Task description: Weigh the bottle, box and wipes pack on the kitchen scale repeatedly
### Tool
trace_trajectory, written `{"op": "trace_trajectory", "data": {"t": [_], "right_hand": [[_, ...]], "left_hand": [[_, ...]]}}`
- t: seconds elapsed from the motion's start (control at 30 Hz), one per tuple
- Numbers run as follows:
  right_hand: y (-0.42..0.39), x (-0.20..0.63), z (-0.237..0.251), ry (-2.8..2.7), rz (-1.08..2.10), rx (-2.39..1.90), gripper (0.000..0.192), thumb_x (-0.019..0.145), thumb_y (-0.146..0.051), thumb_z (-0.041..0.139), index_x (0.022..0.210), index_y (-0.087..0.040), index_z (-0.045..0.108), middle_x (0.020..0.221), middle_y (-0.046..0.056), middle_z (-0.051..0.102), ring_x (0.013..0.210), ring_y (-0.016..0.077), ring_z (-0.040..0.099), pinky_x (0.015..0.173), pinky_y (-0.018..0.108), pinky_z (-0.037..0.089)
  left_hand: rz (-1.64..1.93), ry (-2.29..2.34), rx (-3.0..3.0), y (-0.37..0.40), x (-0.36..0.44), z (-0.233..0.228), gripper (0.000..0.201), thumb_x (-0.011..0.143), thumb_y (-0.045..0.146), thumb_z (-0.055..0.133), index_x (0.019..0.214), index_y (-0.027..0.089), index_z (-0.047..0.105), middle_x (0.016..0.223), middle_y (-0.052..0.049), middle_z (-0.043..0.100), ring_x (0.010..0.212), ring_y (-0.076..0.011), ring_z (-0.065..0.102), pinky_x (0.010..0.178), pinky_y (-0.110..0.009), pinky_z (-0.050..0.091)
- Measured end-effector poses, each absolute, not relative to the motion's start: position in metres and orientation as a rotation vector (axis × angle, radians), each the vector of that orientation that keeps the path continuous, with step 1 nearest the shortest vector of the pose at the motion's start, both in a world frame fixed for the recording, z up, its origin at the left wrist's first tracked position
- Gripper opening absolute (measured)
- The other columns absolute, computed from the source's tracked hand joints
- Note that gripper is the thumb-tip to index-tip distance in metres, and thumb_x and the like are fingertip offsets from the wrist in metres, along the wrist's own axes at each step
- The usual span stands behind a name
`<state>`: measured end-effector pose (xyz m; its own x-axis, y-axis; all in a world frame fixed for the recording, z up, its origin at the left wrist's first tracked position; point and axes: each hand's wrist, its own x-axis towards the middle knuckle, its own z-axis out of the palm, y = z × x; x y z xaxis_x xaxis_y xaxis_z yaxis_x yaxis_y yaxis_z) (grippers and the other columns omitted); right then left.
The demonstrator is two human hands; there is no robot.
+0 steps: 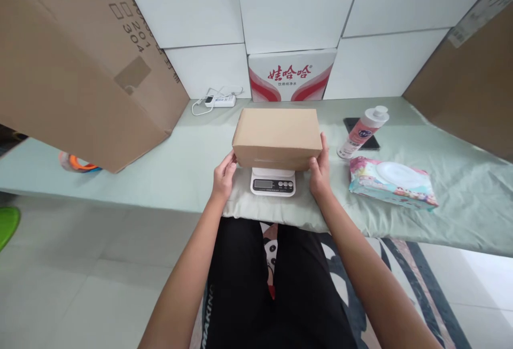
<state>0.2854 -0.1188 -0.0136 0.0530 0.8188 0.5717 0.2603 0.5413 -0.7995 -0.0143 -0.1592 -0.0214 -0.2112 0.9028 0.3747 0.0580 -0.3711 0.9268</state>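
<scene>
A closed brown cardboard box sits on or just over a white kitchen scale, whose platform is mostly hidden beneath it. The scale's dark display and small round buttons face me; I cannot make out a reading. My left hand grips the box's lower left corner. At the opposite end, my right hand holds the right side, thumb on the front face and fingers along the end.
Right of the box stand a pink-and-white bottle, a dark phone-like slab and a wet-wipes pack. A white power strip lies behind left. Large cartons flank the cloth-covered table; tape rolls lie left. A printed carton stands behind.
</scene>
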Motion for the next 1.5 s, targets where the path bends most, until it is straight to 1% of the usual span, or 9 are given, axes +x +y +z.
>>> {"op": "trace_trajectory", "data": {"t": [0.1,0.3,0.43,0.53,0.67,0.8,1.1,1.33,1.5], "right_hand": [[-0.1189,0.2844,-0.013,-1.492,0.554,-0.947,0.089,0.098,-0.076,0.045,0.17,-0.027,0.032,0.174,0.014,0.039,0.158,0.0343,0.044,0.125,0.054,0.045],[-0.1194,0.2849,-0.0128,-1.502,0.555,-0.955,0.089,0.097,-0.075,0.047,0.171,-0.027,0.031,0.173,0.014,0.04,0.158,0.0346,0.043,0.125,0.055,0.044],[-0.1187,0.2854,-0.0129,-1.501,0.558,-0.981,0.091,0.097,-0.076,0.047,0.171,-0.025,0.03,0.174,0.015,0.04,0.161,0.0349,0.039,0.126,0.055,0.044],[-0.1188,0.2854,-0.0122,-1.496,0.558,-0.973,0.09,0.097,-0.075,0.047,0.17,-0.025,0.031,0.174,0.015,0.039,0.16,0.0353,0.04,0.126,0.055,0.044],[-0.12,0.2859,-0.0122,-1.501,0.561,-0.981,0.089,0.097,-0.075,0.048,0.171,-0.027,0.03,0.176,0.012,0.037,0.162,0.0349,0.037,0.126,0.054,0.044],[-0.1206,0.2862,-0.0146,-1.496,0.584,-0.972,0.088,0.099,-0.071,0.05,0.171,-0.026,0.029,0.176,0.012,0.036,0.163,0.0345,0.035,0.128,0.054,0.042],[-0.1174,0.2873,-0.0191,-1.535,0.534,-0.962,0.088,0.1,-0.07,0.05,0.172,-0.026,0.026,0.174,0.014,0.039,0.161,0.0358,0.04,0.126,0.057,0.043],[-0.1188,0.2877,-0.0192,-1.55,0.522,-0.973,0.087,0.1,-0.068,0.051,0.173,-0.03,0.023,0.176,0.012,0.036,0.158,0.035,0.044,0.127,0.058,0.043],[-0.1211,0.2865,-0.0164,-1.525,0.555,-0.968,0.086,0.1,-0.069,0.05,0.173,-0.034,0.021,0.174,0.009,0.04,0.155,0.0335,0.049,0.125,0.057,0.045]], "left_hand": [[1.661,1.185,1.394,-0.1593,-0.0141,-0.0217,0.07,0.092,0.067,0.069,0.142,0.019,0.071,0.15,-0.018,0.068,0.144,-0.0369,0.061,0.126,-0.054,0.045],[1.647,1.179,1.427,-0.161,-0.0143,-0.0204,0.069,0.094,0.065,0.067,0.145,0.02,0.068,0.152,-0.017,0.066,0.145,-0.0361,0.061,0.127,-0.054,0.045],[1.636,1.183,1.425,-0.161,-0.0144,-0.0203,0.07,0.094,0.065,0.067,0.145,0.018,0.068,0.152,-0.018,0.066,0.147,-0.0367,0.059,0.127,-0.053,0.044],[1.637,1.176,1.415,-0.1605,-0.0142,-0.021,0.071,0.094,0.065,0.068,0.146,0.018,0.067,0.153,-0.019,0.065,0.147,-0.0374,0.058,0.127,-0.053,0.044],[1.623,1.175,1.446,-0.1606,-0.0145,-0.0219,0.07,0.096,0.064,0.066,0.15,0.019,0.065,0.155,-0.017,0.063,0.148,-0.0364,0.058,0.127,-0.053,0.044],[1.606,1.181,1.457,-0.1613,-0.0149,-0.0222,0.068,0.098,0.062,0.064,0.151,0.02,0.063,0.156,-0.016,0.063,0.147,-0.0355,0.059,0.126,-0.051,0.046],[1.592,1.21,1.468,-0.1616,-0.0135,-0.0221,0.071,0.098,0.063,0.062,0.154,0.02,0.061,0.156,-0.015,0.063,0.147,-0.0364,0.058,0.127,-0.052,0.046],[1.583,1.183,1.469,-0.1613,-0.0141,-0.0233,0.072,0.097,0.063,0.064,0.155,0.02,0.06,0.158,-0.015,0.061,0.148,-0.0351,0.058,0.127,-0.051,0.045],[1.535,1.193,1.512,-0.1615,-0.0152,-0.0235,0.075,0.098,0.063,0.063,0.159,0.02,0.055,0.162,-0.015,0.057,0.151,-0.0351,0.054,0.13,-0.051,0.042]]}}
